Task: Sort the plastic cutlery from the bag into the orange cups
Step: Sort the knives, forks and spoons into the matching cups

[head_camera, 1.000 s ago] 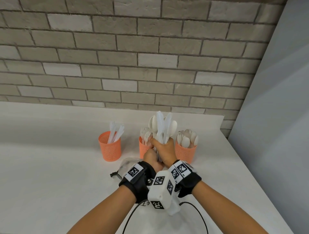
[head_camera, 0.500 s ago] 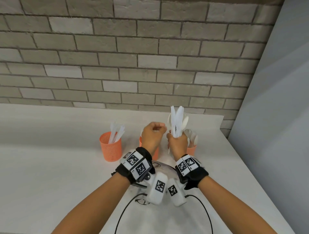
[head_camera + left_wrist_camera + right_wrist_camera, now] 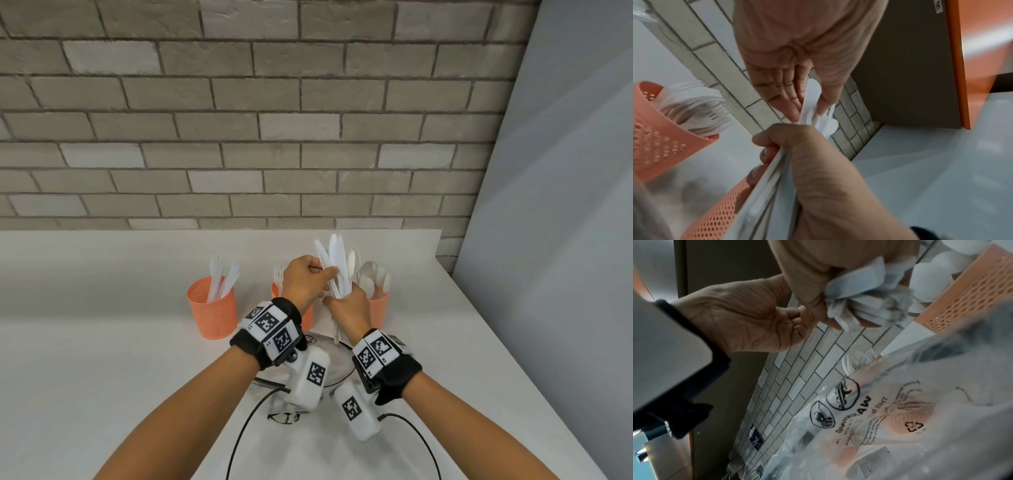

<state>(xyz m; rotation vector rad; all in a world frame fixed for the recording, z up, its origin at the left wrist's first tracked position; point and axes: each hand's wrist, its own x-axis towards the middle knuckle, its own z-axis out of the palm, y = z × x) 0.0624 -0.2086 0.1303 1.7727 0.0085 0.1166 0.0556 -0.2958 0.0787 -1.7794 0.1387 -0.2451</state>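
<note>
My right hand (image 3: 342, 303) grips a bundle of white plastic cutlery (image 3: 337, 263) upright by the handles, above the bag. My left hand (image 3: 327, 275) pinches one white knife (image 3: 812, 95) near the top of that bundle, between thumb and fingers. Three orange mesh cups stand behind the hands. The left cup (image 3: 213, 310) holds knives, the middle cup (image 3: 275, 291) holds forks and is partly hidden by my left hand, and the right cup (image 3: 379, 308) holds spoons. The clear plastic bag (image 3: 890, 418) lies on the white counter under my wrists.
The white counter (image 3: 85, 342) runs back to a brick wall (image 3: 239, 137). A grey panel (image 3: 565, 240) bounds the counter on the right. Black cables (image 3: 246, 421) hang from my wrist cameras over the near counter.
Both hands rose from the bag with the bundle. The left hand let go and drew away as a fist, then came back and now pinches a knife in the bundle.
</note>
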